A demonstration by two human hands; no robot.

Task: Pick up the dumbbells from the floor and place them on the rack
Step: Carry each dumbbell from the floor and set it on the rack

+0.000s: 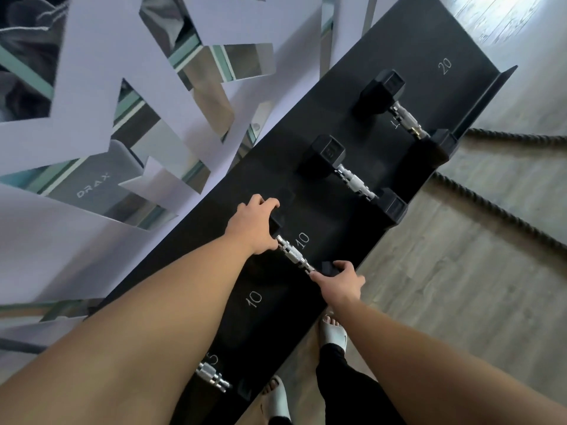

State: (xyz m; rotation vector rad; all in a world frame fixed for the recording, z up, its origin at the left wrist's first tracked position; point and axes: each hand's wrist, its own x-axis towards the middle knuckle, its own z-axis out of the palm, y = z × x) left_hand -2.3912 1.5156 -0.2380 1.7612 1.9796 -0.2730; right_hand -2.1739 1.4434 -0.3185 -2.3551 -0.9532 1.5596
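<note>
A black dumbbell with a knurled steel handle point(294, 253) lies across the black rack shelf point(429, 50) beside a white "10" mark. My left hand point(254, 225) grips its far black head. My right hand point(340, 282) holds its near head at the shelf's front edge. Farther along the shelf rest two more black dumbbells, one point(352, 176) in the middle and one point(399, 108) near the "20" mark. Another dumbbell's steel handle point(213, 377) shows by the "5" mark, partly hidden under my left forearm.
A thick dark rope point(497, 210) snakes over the wooden floor on the right of the rack. My feet in white slides point(333, 332) stand at the rack's front edge. A mirrored wall with white cut-out panels point(122, 87) rises behind the rack.
</note>
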